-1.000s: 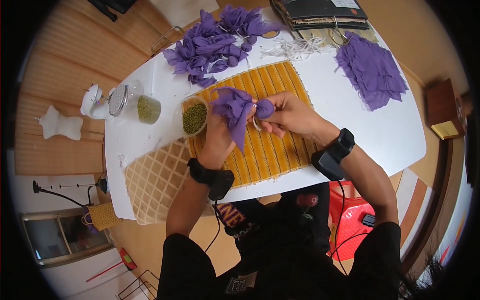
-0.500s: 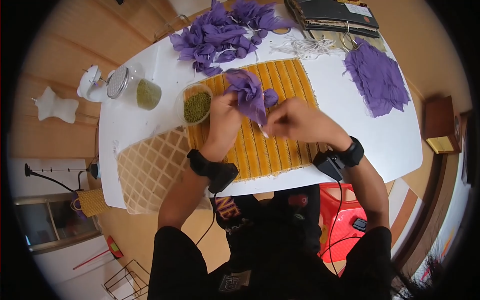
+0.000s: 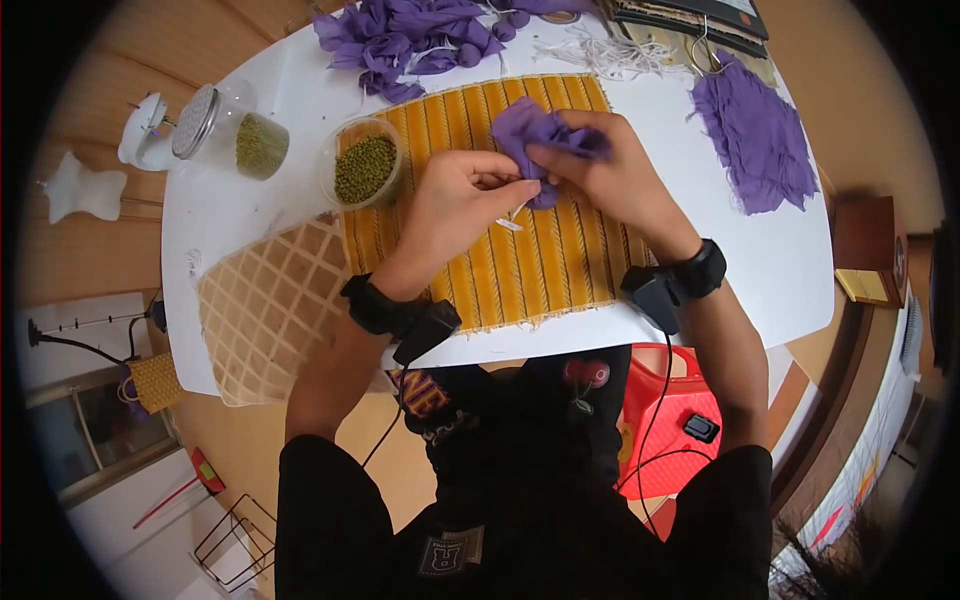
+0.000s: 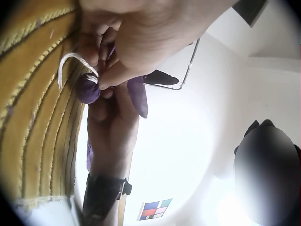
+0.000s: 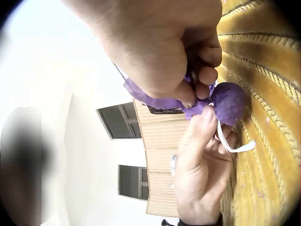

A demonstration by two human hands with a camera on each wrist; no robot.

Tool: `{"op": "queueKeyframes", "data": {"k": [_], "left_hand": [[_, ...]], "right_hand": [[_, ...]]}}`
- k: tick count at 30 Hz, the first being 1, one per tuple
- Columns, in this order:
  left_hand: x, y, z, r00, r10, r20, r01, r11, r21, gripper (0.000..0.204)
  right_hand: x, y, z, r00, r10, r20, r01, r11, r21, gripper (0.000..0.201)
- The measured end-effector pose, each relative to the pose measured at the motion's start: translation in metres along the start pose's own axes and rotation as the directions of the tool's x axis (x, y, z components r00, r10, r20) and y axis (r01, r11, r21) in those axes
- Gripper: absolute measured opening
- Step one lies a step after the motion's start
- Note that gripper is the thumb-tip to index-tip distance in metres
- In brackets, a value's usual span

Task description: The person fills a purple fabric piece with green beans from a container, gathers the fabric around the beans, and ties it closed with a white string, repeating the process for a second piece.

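Observation:
Over the mat is a purple cloth bundle (image 3: 522,125), a small piece of cloth tied with white string (image 5: 242,148) below a round, filled ball end (image 5: 229,102). My right hand (image 3: 625,180) grips the loose, gathered cloth above the tie. Thumb and finger of my left hand (image 3: 455,205) pinch the string at the neck, right beside the ball. A short string tail curves free past the ball in both wrist views. The ruffled cloth partly hides the ball in the head view.
A yellow striped mat (image 3: 470,290) lies beneath my hands. Left are a tub of green beans (image 3: 365,168) and a lying jar (image 3: 262,145). Purple bundles (image 3: 400,35) and white strings (image 3: 615,50) lie at the back, stacked purple cloths (image 3: 755,130) at right.
The bundle has passed from my left hand to my right, turning so its ball faces me. My left hand has moved to the string at its neck. The head view has shifted.

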State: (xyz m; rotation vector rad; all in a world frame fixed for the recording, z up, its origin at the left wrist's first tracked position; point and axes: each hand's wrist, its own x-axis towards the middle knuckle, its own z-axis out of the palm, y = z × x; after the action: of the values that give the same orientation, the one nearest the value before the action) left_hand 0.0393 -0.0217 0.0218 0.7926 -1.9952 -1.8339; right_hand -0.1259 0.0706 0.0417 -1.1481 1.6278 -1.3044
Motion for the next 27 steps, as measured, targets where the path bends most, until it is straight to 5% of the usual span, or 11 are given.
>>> {"op": "queueKeyframes", "data": {"k": [3,6,15,25,27], "left_hand": [[0.001,-0.006,0.001,1.000,0.016,-0.010,-0.016,1.000,-0.008,0.013],[0.002,-0.013,0.002,0.998,0.065,-0.021,-0.064,0.997,0.050,0.012],[0.001,-0.014,0.000,0.984,0.162,-0.076,-0.131,0.943,0.307,0.010],[0.001,-0.011,0.002,0.984,0.167,-0.068,-0.138,0.940,0.313,0.009],[0.004,-0.016,0.001,0.961,0.270,-0.055,-0.242,0.924,0.296,0.009]], "right_hand": [[0.009,0.004,-0.009,0.978,0.166,0.125,-0.188,0.961,0.200,0.017],[0.012,0.010,-0.007,0.972,0.212,0.101,-0.226,0.960,0.164,0.016],[0.014,0.016,-0.003,0.985,0.164,0.055,-0.168,0.981,0.100,0.019],[0.015,0.027,-0.004,0.988,0.148,0.051,-0.150,0.987,0.055,0.020],[0.014,0.027,-0.006,0.985,0.143,0.092,-0.151,0.985,0.085,0.020]]}}
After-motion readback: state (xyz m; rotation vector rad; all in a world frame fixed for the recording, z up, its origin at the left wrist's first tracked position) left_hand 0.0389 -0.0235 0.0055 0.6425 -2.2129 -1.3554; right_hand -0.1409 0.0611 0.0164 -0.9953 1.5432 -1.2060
